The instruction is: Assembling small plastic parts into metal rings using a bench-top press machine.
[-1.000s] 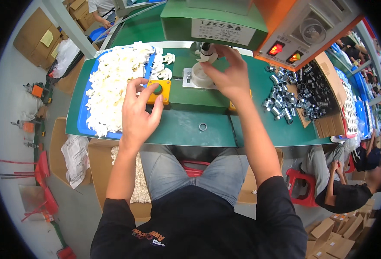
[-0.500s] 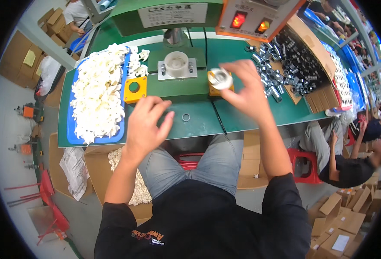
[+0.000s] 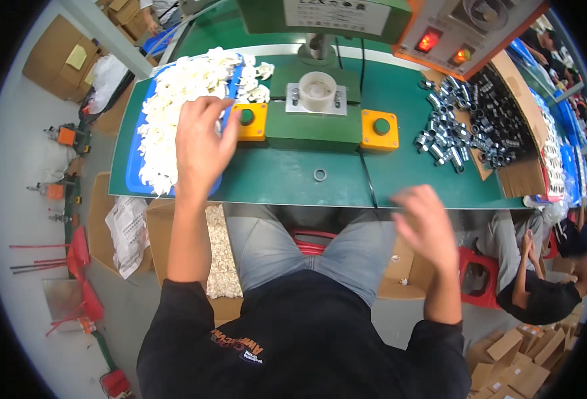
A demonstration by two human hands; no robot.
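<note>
My left hand is raised over the right edge of a blue tray heaped with white plastic parts. Its thumb stands apart from the bent fingers, and nothing shows in them. Past the table's front edge, above an open carton, my right hand is smeared by motion; fingers and thumb look spread, holding nothing visible. A green press with a white round cup fixture stands ahead, between two yellow boxes with green buttons, the left and right. A small metal ring lies on the green table.
Metal fittings are piled at the right beside a cardboard box of more. An orange control box with lit switches overhangs the back right. A black cable crosses the table front. Another person sits at the far right.
My right hand has drawn back from the right yellow button box to the table's front edge; the white round part it held is gone from it. My left hand has moved left over the tray.
</note>
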